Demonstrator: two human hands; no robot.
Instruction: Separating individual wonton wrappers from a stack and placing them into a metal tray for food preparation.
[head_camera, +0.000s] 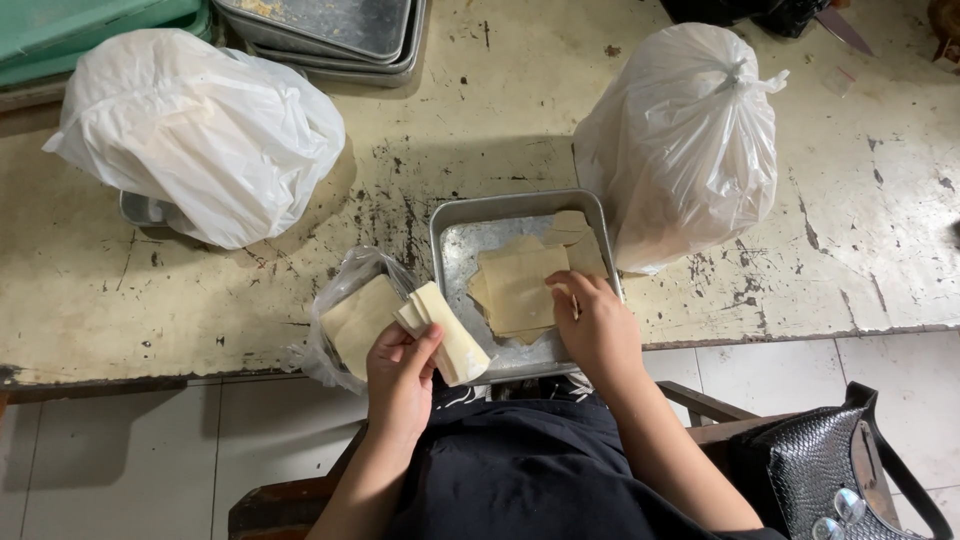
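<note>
My left hand (402, 375) grips a thick stack of pale square dough wrappers (446, 332) just left of a small metal tray (455, 240). An opened clear plastic packet (352, 318) with more wrappers lies beside that hand at the table's edge. My right hand (597, 325) rests palm down on the tray's near right side, fingers touching the loose wrappers (518, 285) spread flat on the tray. A few more wrappers lie at the tray's far right corner.
Two tied white plastic bags stand on the worn table: one (200, 130) at the left over a metal container, one (683, 140) right of the tray. Stacked metal trays (335, 40) sit at the back. A black bag (830, 470) rests on the chair arm.
</note>
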